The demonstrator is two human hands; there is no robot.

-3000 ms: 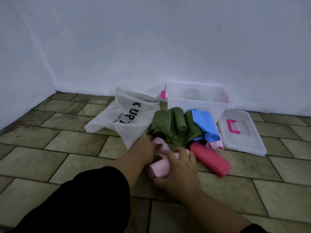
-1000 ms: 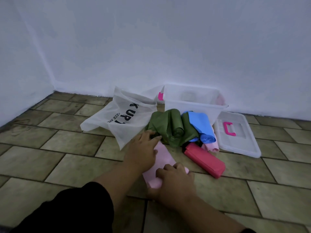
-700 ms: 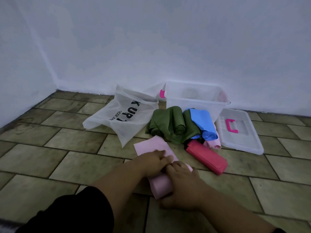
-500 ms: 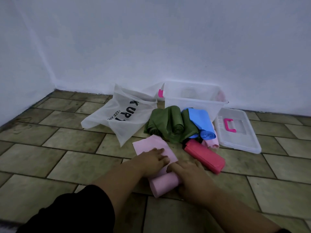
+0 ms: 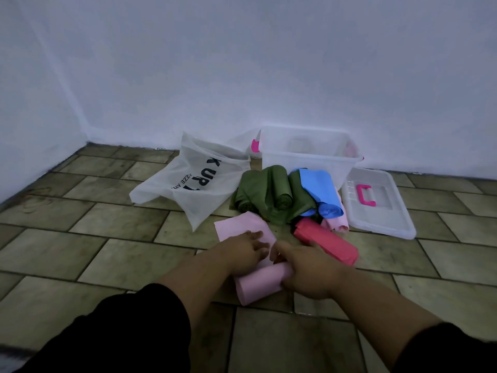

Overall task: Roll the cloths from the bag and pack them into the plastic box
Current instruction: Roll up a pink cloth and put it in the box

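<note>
From the head camera, both hands pressed down on a pale pink cloth (image 5: 246, 227) lying on the brown tiled floor (image 5: 107, 254). Its near end was already wound into a roll, and its far end lay flat toward the wall. The left hand (image 5: 243, 251) lay flat with fingers spread on the unrolled part, touching the roll's far side. The right hand (image 5: 309, 270) curled over the roll's right end, fingers bent around it.

Just beyond lay a heap of rolled cloths: two dark green rolls (image 5: 269, 192), a light blue roll (image 5: 321, 193) resting on them, a second pale pink roll (image 5: 337, 220) beneath the blue one, and a red roll (image 5: 326, 243) nearest the right hand. Behind the heap stood the clear plastic box (image 5: 306, 160), open, against the white wall. Its clear lid with a pink handle (image 5: 376, 203) lay flat on the floor to its right. A white plastic bag with black lettering (image 5: 193, 181) lay crumpled to the left of the heap.
</note>
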